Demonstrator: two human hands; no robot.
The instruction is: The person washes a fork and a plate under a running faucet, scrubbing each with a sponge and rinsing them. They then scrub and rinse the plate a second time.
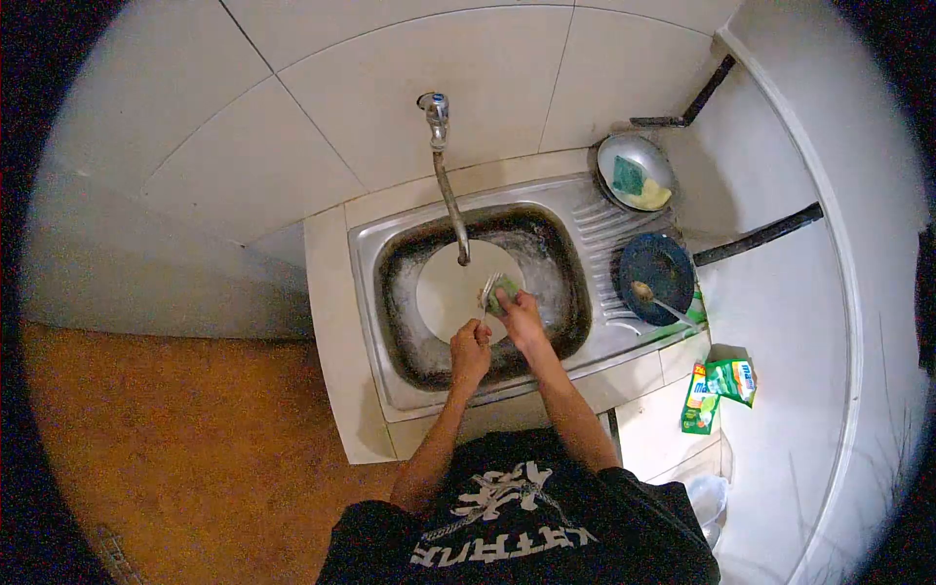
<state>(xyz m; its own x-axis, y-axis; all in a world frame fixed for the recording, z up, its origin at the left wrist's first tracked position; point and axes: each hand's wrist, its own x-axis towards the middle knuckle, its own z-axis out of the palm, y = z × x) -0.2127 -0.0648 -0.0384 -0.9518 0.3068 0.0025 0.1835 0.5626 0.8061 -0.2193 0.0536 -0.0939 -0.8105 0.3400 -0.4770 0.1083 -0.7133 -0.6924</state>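
Over the sink (394, 375), my left hand (470, 346) is closed around the handle of a fork (487, 292), whose tines point up toward the tap. My right hand (523, 318) is closed on a green scouring sponge (504, 286), which it presses against the fork near the tines. Below both hands a large white plate (441, 291) lies in the basin, partly covered by them. The tap spout (453, 210) hangs over the plate, just beyond the fork.
On the ribbed drainboard at right, a dark blue plate (639, 273) carries a spoon (663, 304). Behind it sits a metal pan (624, 146) with a green and a yellow piece inside. Green packets (698, 409) lie on the tiled ledge at right, beside the wall.
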